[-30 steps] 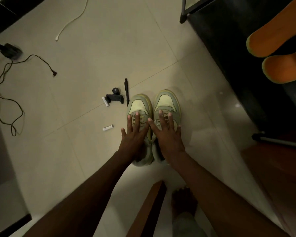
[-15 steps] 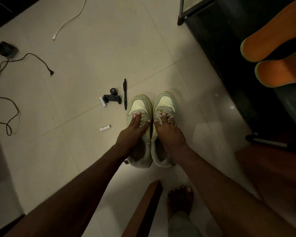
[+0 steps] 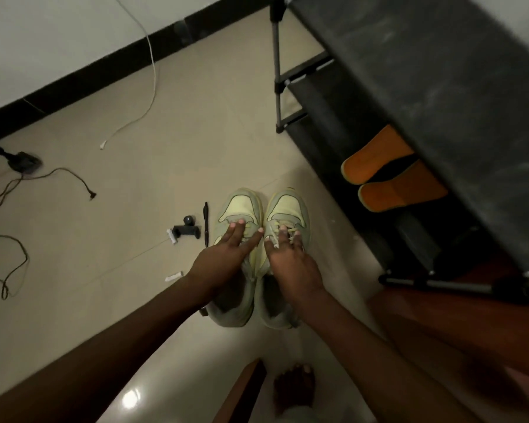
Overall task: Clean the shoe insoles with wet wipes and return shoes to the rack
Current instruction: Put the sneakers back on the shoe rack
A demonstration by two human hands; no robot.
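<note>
Two flat hands, left hand (image 3: 223, 257) and right hand (image 3: 290, 264), press the sneakers (image 3: 242, 209).

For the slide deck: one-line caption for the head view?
Both hands, left and right, rest on a pair of pale green sneakers on the floor beside the rack holding two orange insoles.

Left hand (image 3: 226, 257) and right hand (image 3: 290, 264) rest flat-fingered on paired pale-green shoes (image 3: 242, 209); shoe rack (image 3: 440, 87) with orange insoles (image 3: 376, 160) at two o'clock.
</note>
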